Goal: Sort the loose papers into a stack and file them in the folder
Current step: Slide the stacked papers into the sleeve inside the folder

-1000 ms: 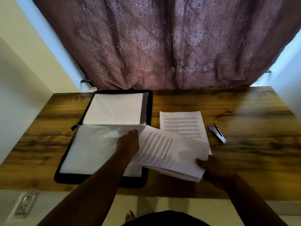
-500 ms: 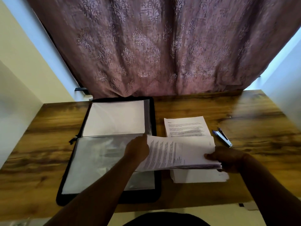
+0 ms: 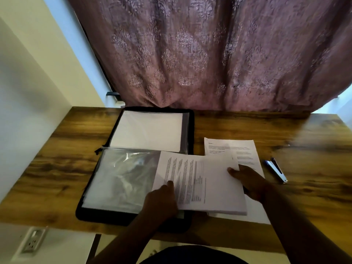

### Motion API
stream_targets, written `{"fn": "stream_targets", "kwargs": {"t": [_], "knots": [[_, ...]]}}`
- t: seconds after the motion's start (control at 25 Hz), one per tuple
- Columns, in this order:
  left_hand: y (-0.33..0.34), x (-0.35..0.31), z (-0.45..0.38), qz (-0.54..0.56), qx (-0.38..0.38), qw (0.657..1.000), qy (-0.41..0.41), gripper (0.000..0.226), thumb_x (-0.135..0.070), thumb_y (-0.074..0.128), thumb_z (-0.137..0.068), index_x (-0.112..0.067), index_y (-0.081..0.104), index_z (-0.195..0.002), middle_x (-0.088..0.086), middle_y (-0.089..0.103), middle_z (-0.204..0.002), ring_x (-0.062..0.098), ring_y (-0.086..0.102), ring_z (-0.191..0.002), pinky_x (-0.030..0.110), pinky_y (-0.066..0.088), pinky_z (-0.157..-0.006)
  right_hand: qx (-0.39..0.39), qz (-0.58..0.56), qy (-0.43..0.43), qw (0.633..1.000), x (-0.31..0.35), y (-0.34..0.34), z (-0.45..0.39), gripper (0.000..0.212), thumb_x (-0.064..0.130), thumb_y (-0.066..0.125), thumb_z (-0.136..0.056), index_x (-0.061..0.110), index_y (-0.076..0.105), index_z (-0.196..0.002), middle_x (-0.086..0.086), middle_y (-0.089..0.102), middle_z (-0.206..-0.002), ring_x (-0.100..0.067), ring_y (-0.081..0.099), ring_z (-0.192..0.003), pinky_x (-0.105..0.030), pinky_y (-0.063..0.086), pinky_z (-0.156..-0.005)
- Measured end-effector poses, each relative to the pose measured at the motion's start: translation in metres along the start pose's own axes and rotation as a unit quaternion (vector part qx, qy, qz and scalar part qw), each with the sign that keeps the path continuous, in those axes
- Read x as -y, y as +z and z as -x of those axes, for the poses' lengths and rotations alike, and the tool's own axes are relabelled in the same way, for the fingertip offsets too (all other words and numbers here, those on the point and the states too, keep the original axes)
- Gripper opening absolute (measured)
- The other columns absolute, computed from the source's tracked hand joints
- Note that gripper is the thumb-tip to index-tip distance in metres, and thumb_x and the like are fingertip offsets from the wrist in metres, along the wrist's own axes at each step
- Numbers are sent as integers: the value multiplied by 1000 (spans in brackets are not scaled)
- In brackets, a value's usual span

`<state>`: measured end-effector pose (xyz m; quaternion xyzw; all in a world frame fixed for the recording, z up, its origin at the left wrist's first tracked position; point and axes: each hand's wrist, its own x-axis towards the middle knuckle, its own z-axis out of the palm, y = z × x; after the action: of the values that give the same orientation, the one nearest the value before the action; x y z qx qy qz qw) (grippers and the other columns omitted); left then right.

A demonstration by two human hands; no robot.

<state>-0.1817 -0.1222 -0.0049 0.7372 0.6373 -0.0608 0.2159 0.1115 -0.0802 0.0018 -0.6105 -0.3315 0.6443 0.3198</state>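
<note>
Head view: I'm holding the stack of papers (image 3: 202, 184) with both hands, over the near middle of the table (image 3: 247, 126). My left hand (image 3: 162, 201) grasps its left near edge, thumb on top of the printed page; my right hand (image 3: 249, 181) pinches the right edge, thumb on top, fingers under. The stack's left part overlaps the right side of the open folder (image 3: 190, 130), which lies toward the left of the table, reaching from back edge to front edge. Its near half shows a clear plastic sleeve (image 3: 122, 178), crinkled; I can't tell if it's open to take the stack. The far half already carries a white sheet behind plastic.

Progress, my guess: gathering mostly done, filing not done. The stack is not inside any sleeve yet. Loose sheets (image 3: 245, 149) lie on the table under and beyond my right hand, near the middle, so some paper remains outside the stack. A stapler (image 3: 276, 170) sits just beside them toward the right edge, untouched.

Left to do: add remaining sheets, square edges, slide stack into sleeve.
</note>
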Motion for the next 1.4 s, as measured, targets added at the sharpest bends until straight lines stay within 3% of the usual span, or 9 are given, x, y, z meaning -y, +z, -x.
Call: {"fn": "stream_targets", "kwargs": {"t": [0.16, 0.4, 0.56, 0.72, 0.84, 1.04, 1.16, 1.24, 1.4], "knots": [[4, -22, 12, 20, -25, 998, -53, 48, -32, 47, -97, -17, 35, -140, 0, 60, -119, 19, 64, -99, 35, 53, -86, 19, -5, -7, 1000, 0, 26, -18, 32, 25, 53, -100, 25, 51, -132, -10, 64, -123, -33, 63, -110, -56, 56, -86], [4, -44, 22, -9, -44, 996, -74, 35, -33, 41, -99, -15, 41, -130, 2, 59, -106, 23, 63, -86, 33, 47, -69, 42, 59, -3, 997, 5, 81, -30, 30, 29, 51, -101, 24, 50, -130, -8, 62, -123, -27, 62, -107, -53, 54, -91], [4, -44, 24, -9, -53, 994, -91, 33, -32, 44, -99, -15, 43, -126, 1, 59, -103, 18, 63, -80, 35, 58, -72, 53, 190, -16, 980, 7, 105, -43, 53, 39, 54, -96, 17, 42, -143, -12, 57, -136, -33, 56, -122, -53, 45, -104], [6, -41, 24, 5, -63, 994, -89, 28, -31, 45, -97, -16, 43, -121, 1, 60, -104, 18, 63, -79, 37, 59, -72, -33, 219, -21, 975, 4, 90, -34, 16, 19, 59, -94, 15, 55, -109, -8, 62, -106, -25, 64, -93, -39, 61, -70], [9, -38, 22, 14, -70, 996, -56, 22, -30, 44, -98, -16, 45, -115, -1, 59, -97, 17, 60, -74, 33, 55, -68, -77, 249, -47, 964, -3, 94, -33, 7, 14, 62, -92, 15, 58, -98, -5, 63, -98, -17, 63, -81, -28, 57, -58], [4, -23, 21, 18, -85, 996, 34, 22, -33, 44, -99, -15, 46, -112, 2, 61, -98, 22, 60, -76, 30, 39, -63, -59, 320, -79, 942, 3, 146, -52, 9, 20, 67, -89, 14, 65, -95, -4, 67, -95, -23, 65, -90, -34, 54, -82], [4, -7, 15, 74, -59, 991, 92, 38, -29, 47, -99, -6, 45, -130, 12, 63, -104, 31, 62, -88, 38, 50, -75, -10, 360, -75, 930, 2, 165, -49, 11, 7, 57, -93, 13, 66, -96, -4, 64, -95, -20, 63, -92, -20, 49, -70], [9, 13, 11, 115, -72, 977, 164, 39, -31, 44, -98, -3, 52, -125, 15, 62, -99, 33, 60, -83, 47, 52, -74, -8, 351, -80, 933, -1, 170, -39, 16, 6, 50, -95, 13, 63, -95, -7, 64, -93, -20, 64, -83, -22, 52, -63], [12, 84, 8, -12, -71, 972, 225, 56, -54, 36, -86, -15, 55, -121, 7, 53, -120, 26, 50, -108, 41, 41, -90, -60, 259, -69, 962, -17, 176, -3, 30, 23, 47, -102, 20, 51, -132, 2, 55, -121, -9, 59, -89, -25, 52, -70]]}}
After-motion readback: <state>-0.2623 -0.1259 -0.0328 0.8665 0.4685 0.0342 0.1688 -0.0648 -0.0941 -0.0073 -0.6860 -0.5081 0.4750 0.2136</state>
